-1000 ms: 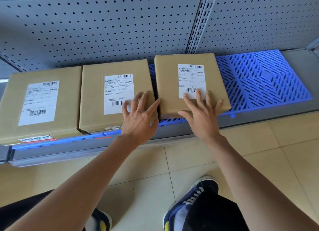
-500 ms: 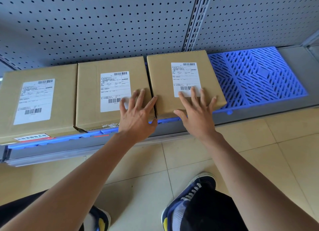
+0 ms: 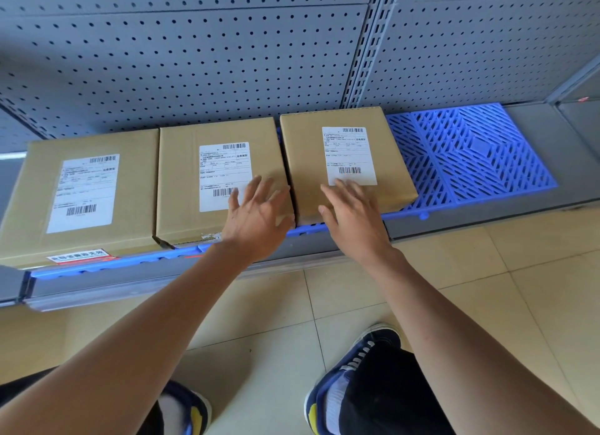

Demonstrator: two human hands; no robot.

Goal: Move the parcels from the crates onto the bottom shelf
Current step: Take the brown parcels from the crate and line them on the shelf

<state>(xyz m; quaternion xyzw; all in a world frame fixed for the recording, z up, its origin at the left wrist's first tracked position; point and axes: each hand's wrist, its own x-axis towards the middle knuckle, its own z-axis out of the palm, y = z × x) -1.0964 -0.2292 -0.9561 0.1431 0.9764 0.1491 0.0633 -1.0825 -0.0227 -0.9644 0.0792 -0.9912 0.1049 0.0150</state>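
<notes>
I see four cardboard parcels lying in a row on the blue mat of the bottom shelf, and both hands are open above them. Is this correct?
Not quite: the head view shows three parcels, not four: left parcel, middle parcel, right parcel. They do lie in a row on the blue mat, with the left hand and right hand open above them.

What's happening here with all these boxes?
A person is lining up cardboard parcels on a low shelf. Three sit side by side on a blue plastic mat. The left hand lies over the middle parcel and the right hand over the right parcel, fingers spread flat. The left parcel is untouched, and bare mat remains on the right.
</notes>
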